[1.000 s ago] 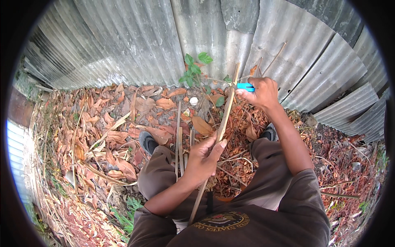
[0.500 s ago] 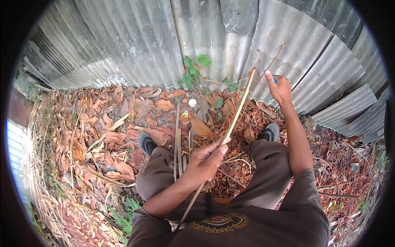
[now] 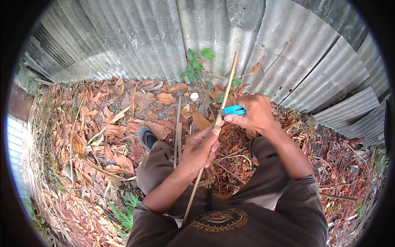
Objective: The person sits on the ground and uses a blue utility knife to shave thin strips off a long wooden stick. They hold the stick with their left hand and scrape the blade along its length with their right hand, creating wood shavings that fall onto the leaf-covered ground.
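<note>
Centre frame, our left hand (image 3: pixel 199 150) pinches a long, thin, pale-brown wooden strip (image 3: pixel 229 84); our right hand (image 3: pixel 255 113) clasps a bright-blue-handled knife (image 3: pixel 235 110) against it. Should the grey metal blade (image 3: pixel 222 112) skid towards us, it could nick our left thumb (image 3: pixel 216 130).

Forward reach is blocked by corrugated fence (image 3: pixel 131 37), partly cluttered by green plant (image 3: pixel 194 68). Open room is found over dry leaves (image 3: pixel 113 133), left of left hand (image 3: pixel 199 150).
</note>
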Available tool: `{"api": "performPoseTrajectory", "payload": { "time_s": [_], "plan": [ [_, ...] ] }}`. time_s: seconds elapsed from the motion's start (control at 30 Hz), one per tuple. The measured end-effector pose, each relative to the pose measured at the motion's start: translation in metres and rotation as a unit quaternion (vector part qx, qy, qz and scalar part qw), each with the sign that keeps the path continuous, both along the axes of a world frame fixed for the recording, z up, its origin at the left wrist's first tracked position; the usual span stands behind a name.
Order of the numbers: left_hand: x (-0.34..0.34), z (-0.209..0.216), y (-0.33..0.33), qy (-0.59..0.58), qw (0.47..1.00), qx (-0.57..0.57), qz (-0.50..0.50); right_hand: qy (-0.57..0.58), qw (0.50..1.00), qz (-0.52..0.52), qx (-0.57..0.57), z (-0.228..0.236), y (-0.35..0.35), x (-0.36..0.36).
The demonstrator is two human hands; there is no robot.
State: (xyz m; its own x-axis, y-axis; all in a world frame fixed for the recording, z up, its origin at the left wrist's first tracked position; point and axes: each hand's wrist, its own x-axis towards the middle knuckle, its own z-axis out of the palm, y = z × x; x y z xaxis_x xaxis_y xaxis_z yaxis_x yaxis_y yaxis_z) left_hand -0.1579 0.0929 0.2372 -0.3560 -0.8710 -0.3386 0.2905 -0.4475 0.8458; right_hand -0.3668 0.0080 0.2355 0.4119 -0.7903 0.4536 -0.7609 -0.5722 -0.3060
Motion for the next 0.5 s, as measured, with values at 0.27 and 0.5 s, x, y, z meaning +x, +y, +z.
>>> {"api": "performPoseTrajectory", "payload": {
  "time_s": [0.27, 0.5],
  "plan": [
    [-0.004, 0.003, 0.007, -0.061, 0.996, -0.059, 0.036, -0.008, 0.996, 0.015, -0.086, -0.006, -0.017, 0.003],
    [-0.013, -0.001, 0.023, -0.063, 0.996, -0.053, -0.018, 0.005, 0.98, -0.194, 0.04, -0.004, -0.059, -0.04]
  ]
}}
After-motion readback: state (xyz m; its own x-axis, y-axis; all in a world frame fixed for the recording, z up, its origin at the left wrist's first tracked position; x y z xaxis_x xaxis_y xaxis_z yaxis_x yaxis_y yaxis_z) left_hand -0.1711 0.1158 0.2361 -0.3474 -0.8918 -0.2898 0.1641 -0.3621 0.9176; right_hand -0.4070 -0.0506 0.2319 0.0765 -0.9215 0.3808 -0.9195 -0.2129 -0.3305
